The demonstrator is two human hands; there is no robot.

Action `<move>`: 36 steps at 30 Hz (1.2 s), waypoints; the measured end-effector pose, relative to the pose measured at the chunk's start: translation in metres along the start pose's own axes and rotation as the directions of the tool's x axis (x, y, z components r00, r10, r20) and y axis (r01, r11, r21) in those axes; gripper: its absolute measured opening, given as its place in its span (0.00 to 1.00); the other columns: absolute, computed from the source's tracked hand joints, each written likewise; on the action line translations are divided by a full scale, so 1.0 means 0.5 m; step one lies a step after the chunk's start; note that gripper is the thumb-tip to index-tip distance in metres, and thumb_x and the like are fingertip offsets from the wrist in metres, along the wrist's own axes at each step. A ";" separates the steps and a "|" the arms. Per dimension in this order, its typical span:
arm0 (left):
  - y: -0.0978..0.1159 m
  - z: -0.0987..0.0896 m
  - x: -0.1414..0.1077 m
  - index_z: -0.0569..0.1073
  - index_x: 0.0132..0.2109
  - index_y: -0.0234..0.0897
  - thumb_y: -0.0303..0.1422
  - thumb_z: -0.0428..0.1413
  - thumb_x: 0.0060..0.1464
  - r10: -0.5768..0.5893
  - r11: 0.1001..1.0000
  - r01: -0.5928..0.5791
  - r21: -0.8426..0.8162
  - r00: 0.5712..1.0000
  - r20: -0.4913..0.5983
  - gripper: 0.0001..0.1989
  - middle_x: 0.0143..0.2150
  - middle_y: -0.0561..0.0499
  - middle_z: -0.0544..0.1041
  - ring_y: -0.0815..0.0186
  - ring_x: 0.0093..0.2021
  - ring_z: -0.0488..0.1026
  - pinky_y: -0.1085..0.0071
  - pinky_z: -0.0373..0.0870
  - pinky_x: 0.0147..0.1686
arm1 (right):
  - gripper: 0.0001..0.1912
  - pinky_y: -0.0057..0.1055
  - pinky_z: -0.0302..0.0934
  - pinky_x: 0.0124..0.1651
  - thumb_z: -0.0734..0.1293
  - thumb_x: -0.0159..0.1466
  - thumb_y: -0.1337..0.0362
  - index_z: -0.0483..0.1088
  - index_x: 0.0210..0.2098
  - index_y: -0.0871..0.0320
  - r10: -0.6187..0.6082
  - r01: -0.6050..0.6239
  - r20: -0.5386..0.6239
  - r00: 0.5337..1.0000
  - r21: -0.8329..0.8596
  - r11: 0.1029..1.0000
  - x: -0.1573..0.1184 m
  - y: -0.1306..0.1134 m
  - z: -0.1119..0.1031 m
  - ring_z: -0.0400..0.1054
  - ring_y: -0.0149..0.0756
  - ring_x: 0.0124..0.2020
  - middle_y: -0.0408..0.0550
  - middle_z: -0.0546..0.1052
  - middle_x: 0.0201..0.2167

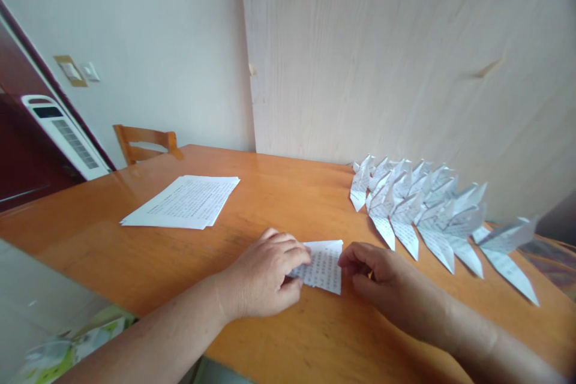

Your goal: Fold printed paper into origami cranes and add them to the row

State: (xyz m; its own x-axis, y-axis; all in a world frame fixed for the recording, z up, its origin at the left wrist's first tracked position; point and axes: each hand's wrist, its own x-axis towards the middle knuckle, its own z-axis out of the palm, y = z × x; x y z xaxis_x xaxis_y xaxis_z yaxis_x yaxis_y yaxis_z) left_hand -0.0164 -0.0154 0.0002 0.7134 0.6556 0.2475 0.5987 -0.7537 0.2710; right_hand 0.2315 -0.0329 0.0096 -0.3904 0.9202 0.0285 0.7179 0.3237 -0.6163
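A small folded sheet of printed paper [324, 267] lies on the orange wooden table near its front middle. My left hand [272, 270] rests over the paper's left part, its fingers bent and pressing on it, with the thumb at the lower edge. Just off the paper's right edge is my right hand [375, 270], its fingers curled toward the thumb. A small gap shows between them, and whether the fingertips touch the paper's edge is hard to tell. The paper's left end is hidden under my left hand.
A stack of printed sheets [184, 202] lies at the left of the table [288, 186]. Several folded paper figures [423, 198] stand in rows at the right. Behind are a wooden chair [146, 137] and a pale board [382, 60] against the wall.
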 end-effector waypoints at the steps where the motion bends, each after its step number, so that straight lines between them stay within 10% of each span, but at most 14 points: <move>1: -0.003 0.001 -0.001 0.73 0.48 0.39 0.25 0.57 0.50 0.006 1.000 -0.006 -0.010 1.000 -0.001 0.16 0.50 0.49 0.78 0.59 0.50 0.72 0.60 0.59 0.52 | 0.11 0.29 0.60 0.38 0.61 0.58 0.75 0.71 0.35 0.55 -0.034 0.033 -0.018 0.999 -0.036 0.999 -0.002 0.002 0.001 0.67 0.34 0.35 0.43 0.75 0.33; 5: -0.012 0.001 -0.003 0.74 0.45 0.39 0.23 0.56 0.51 0.041 0.998 -0.041 -0.045 0.999 0.006 0.14 0.48 0.50 0.79 0.60 0.48 0.74 0.61 0.59 0.52 | 0.18 0.35 0.60 0.50 0.65 0.56 0.75 0.72 0.44 0.54 -0.177 0.171 -0.020 0.984 -0.172 0.970 -0.008 0.003 0.005 0.66 0.40 0.46 0.47 0.74 0.44; 25: -0.022 0.006 0.001 0.74 0.46 0.39 0.25 0.56 0.53 0.010 0.998 -0.013 -0.063 0.999 -0.044 0.12 0.42 0.51 0.79 0.62 0.44 0.74 0.63 0.62 0.49 | 0.12 0.41 0.61 0.47 0.72 0.60 0.61 0.72 0.44 0.49 -0.232 0.249 0.102 0.967 -0.198 0.948 -0.005 -0.004 0.029 0.66 0.43 0.45 0.46 0.75 0.44; 36: -0.001 0.005 -0.004 0.72 0.35 0.39 0.43 0.60 0.56 0.076 0.995 -0.073 0.068 0.996 -0.042 0.12 0.40 0.51 0.79 0.59 0.45 0.73 0.58 0.55 0.50 | 0.06 0.34 0.60 0.40 0.64 0.69 0.62 0.73 0.37 0.52 -0.331 0.344 0.113 0.937 -0.129 0.930 -0.004 -0.020 0.030 0.69 0.37 0.38 0.45 0.76 0.36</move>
State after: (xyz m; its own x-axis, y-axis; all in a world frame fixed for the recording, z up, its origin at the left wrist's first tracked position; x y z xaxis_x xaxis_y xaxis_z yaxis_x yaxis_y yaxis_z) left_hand -0.0174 -0.0165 -0.0028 0.7407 0.5979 0.3064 0.5685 -0.8008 0.1882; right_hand 0.2165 -0.0414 0.0040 -0.6682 0.7304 0.1415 0.6082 0.6458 -0.4616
